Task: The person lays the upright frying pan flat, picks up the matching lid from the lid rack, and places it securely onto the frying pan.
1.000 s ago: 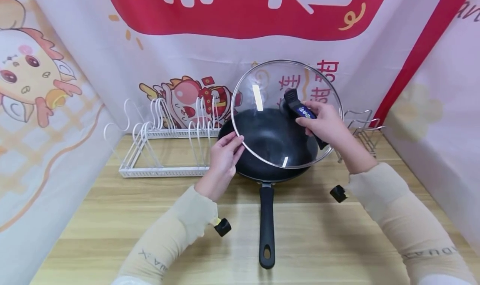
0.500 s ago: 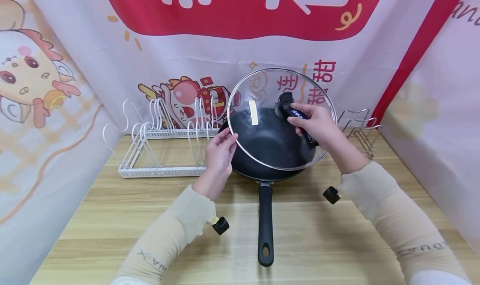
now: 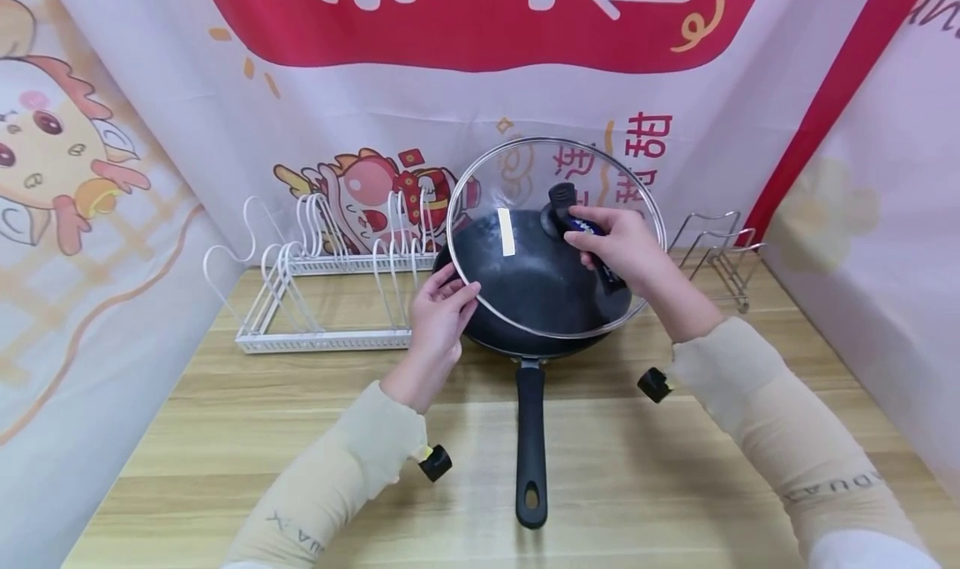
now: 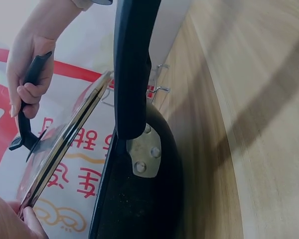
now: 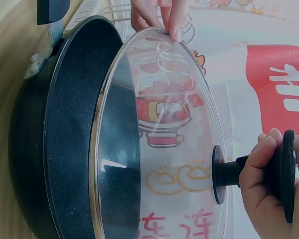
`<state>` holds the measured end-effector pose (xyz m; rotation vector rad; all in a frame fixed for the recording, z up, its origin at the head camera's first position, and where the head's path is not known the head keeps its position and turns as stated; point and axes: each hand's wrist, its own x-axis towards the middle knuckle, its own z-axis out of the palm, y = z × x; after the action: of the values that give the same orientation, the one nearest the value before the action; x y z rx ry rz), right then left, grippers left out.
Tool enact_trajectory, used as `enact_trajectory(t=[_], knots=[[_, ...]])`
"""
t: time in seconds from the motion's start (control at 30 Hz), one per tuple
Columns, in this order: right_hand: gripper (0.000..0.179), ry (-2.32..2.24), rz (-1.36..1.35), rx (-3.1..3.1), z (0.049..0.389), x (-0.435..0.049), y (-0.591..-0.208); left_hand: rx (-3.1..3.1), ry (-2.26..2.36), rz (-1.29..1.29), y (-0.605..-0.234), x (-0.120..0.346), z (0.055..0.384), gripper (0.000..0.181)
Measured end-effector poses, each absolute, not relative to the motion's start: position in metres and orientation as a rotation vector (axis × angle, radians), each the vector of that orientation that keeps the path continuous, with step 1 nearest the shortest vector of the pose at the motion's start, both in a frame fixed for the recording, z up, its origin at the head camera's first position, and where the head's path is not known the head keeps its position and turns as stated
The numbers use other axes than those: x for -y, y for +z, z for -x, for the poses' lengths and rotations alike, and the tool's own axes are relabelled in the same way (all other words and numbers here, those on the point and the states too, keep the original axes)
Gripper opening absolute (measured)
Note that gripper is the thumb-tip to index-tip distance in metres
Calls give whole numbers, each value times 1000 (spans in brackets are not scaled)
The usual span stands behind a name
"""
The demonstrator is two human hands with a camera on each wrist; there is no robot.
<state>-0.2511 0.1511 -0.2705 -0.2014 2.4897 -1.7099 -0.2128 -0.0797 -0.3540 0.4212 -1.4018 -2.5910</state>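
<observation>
A round glass lid (image 3: 517, 290) with a metal rim is held tilted above a black frying pan (image 3: 498, 331). My right hand (image 3: 618, 244) grips the lid's black handle (image 5: 287, 174), fingers wrapped round it in the right wrist view. At the lid's left edge, my left hand (image 3: 438, 315) pinches the rim between thumb and fingers. The right wrist view shows a gap between the lid and the pan's rim. The pan's long black handle (image 3: 532, 444) points toward me. Through the glass the dark inside of the pan shows.
A white wire dish rack (image 3: 322, 344) stands left of the pan, close to my left hand. A small metal wire rack (image 3: 723, 261) is at the back right. Printed cloth (image 3: 420, 98) hangs behind the wooden table (image 3: 225, 469).
Both hands have shifted the lid left and slightly down, bringing it more over the pan. The hold on handle and rim is the same. The pan stays in place.
</observation>
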Motion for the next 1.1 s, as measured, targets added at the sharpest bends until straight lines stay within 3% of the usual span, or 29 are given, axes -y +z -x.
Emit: enact_trajectory(t=[1.1], knots=[[55, -1608, 210, -2417, 269, -131, -274, 1471, -2524, -479, -361, 89, 207, 66]])
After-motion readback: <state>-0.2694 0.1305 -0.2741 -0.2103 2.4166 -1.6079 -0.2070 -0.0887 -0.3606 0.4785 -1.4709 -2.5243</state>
